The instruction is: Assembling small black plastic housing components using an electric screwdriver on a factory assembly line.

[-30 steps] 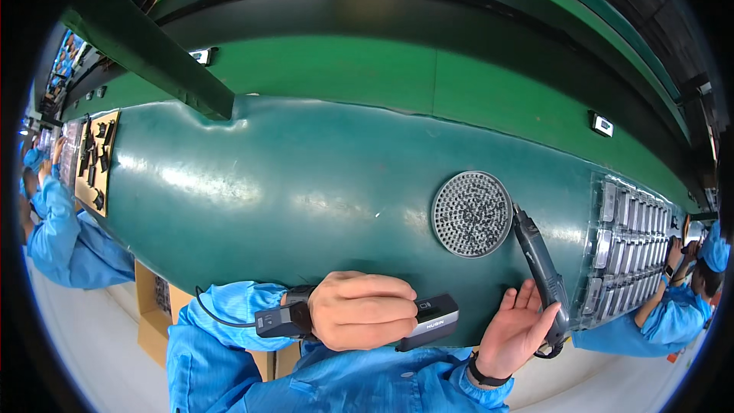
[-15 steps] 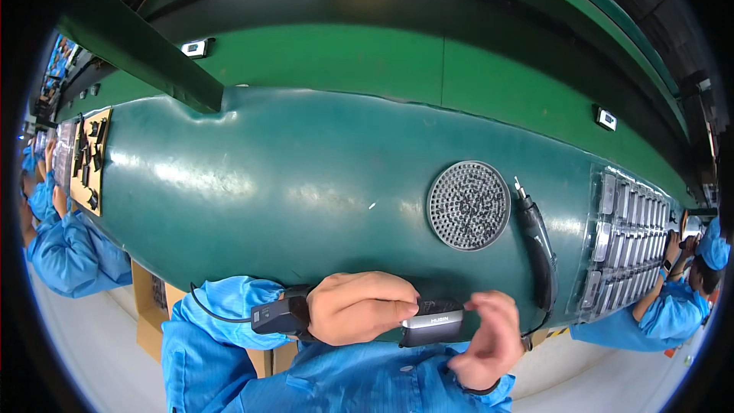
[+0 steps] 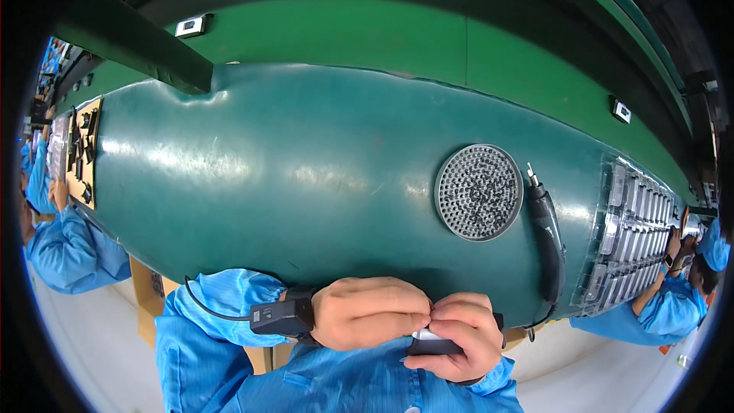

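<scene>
Two hands at the near edge of the desk (image 3: pixel 306 183). The box (image 3: pixel 436 346), black and silver, lies between them, partly hidden by the fingers. The left grip (image 3: pixel 371 312) is closed on its upper left part; the right grip (image 3: pixel 462 334) pinches it between thumb and fingers, the fingertips of the two meeting. Beyond them stands the dish (image 3: pixel 480 193), grey and round, scattered with dark pieces; the driver (image 3: pixel 547 245) lies just right of it, tip pointing away, and farther right is the tray (image 3: pixel 634 237). Likely faults: the box, apparently smooth-cased, could slip and fall if either grip loosens, since it is held close to the desk's edge. The driver, rounded in body, could roll if its cord (image 3: pixel 532 333), near the right grip, is snagged; a knock to the dish could scatter the pieces.
</scene>
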Motion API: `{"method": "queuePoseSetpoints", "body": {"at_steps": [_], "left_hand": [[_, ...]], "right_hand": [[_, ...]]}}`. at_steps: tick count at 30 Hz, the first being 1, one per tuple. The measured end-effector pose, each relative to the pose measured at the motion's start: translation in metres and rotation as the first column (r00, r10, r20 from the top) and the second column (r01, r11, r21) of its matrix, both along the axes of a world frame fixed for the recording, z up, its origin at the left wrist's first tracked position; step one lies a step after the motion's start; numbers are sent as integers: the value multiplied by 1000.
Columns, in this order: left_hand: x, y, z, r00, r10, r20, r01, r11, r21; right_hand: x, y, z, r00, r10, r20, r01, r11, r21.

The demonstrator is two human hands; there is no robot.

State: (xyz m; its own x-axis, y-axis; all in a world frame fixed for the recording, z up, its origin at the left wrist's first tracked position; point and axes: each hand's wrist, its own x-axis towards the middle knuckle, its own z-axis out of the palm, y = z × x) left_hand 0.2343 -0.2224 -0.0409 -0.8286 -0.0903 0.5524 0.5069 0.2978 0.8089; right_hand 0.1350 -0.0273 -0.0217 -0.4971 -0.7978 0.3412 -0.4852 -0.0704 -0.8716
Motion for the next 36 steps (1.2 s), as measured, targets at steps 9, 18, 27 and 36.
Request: {"method": "queuePoseSetpoints", "body": {"at_steps": [9, 18, 27, 36], "left_hand": [[2, 2, -2, 990, 30, -140, -46, 993, -109], [6, 5, -1, 988, 43, -147, -60, 991, -118], [1, 2, 10, 966, 75, 246, -81, 997, 15], [-16, 20, 28, 950, -225, 215, 233, 972, -14]], "right_hand": [[5, 1, 1, 997, -5, -83, 6, 1000, 14], [8, 0, 7, 994, 0, -114, 5, 999, 40], [-25, 24, 9, 929, 201, 311, -218, 976, 21], [-21, 63, 39, 943, 171, 286, -222, 962, 158]]}}
